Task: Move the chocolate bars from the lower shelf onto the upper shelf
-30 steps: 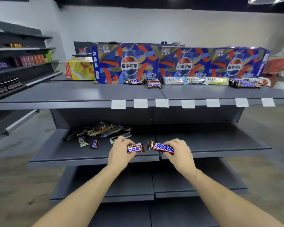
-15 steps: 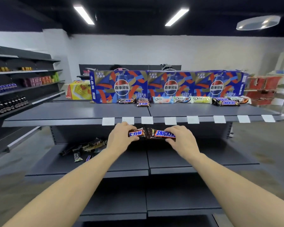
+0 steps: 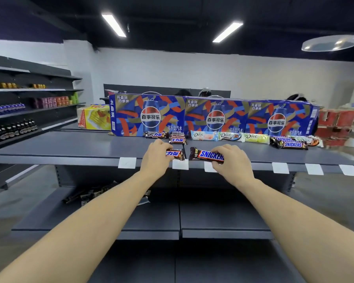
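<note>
Both hands have come up from the lower shelf and now reach over the front of the upper shelf. So two more bars are almost where they belong; they only need to be put down and let go.

The left hand pinches a small brown bar with blue and red writing. The right hand pinches a long brown Snickers bar with blue letters. Both bars lie flat, side by side, just at the shelf top.

A dark pile of bars is left on the lower shelf, partly hidden by the left arm. More bars sit in a row at the back of the upper shelf.
</note>
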`<state>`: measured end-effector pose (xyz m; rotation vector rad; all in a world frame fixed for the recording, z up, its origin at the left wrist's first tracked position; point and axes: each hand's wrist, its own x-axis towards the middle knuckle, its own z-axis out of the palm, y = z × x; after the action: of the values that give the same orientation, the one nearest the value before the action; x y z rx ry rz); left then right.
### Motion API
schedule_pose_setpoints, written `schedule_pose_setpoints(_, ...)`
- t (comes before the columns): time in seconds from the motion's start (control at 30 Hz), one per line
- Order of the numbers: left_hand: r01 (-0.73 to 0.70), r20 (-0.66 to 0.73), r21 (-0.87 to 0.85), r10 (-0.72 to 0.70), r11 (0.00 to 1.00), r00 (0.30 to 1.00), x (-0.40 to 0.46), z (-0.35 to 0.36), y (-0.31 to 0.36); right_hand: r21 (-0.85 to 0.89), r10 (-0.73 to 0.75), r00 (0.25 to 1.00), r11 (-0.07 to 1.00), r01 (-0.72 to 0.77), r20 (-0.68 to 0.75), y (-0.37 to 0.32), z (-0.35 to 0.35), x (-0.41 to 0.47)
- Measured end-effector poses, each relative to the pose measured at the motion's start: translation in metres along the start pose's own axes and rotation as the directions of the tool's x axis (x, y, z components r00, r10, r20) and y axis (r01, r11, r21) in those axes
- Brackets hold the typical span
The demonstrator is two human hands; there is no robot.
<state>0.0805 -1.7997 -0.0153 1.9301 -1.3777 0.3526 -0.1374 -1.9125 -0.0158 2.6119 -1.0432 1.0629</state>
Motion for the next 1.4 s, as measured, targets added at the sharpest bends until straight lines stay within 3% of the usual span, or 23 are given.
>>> schedule_pose_setpoints(0.57, 0.102, 0.105, 0.127, -0.116, 0.987, 0.988, 0.113, 0.094, -0.03, -0.023, -0.01, 0.999, 1.0, 0.011, 0.045, 0.068, 0.054, 0.103)
schedule_pose_setpoints(0.93, 0.175, 0.059, 0.2, -0.191, 0.964, 0.98, 0.148, 0.114, -0.031, -0.013, -0.054, 0.996, 0.998, 0.055, 0.068, 0.086, 0.074, 0.127)
schedule_pose_setpoints(1.4, 0.158, 0.085, 0.177, -0.175, 0.971, 0.981, 0.155, 0.114, -0.031, 0.032, -0.05, 0.985, 0.998, 0.046, 0.164, 0.086, 0.096, 0.143)
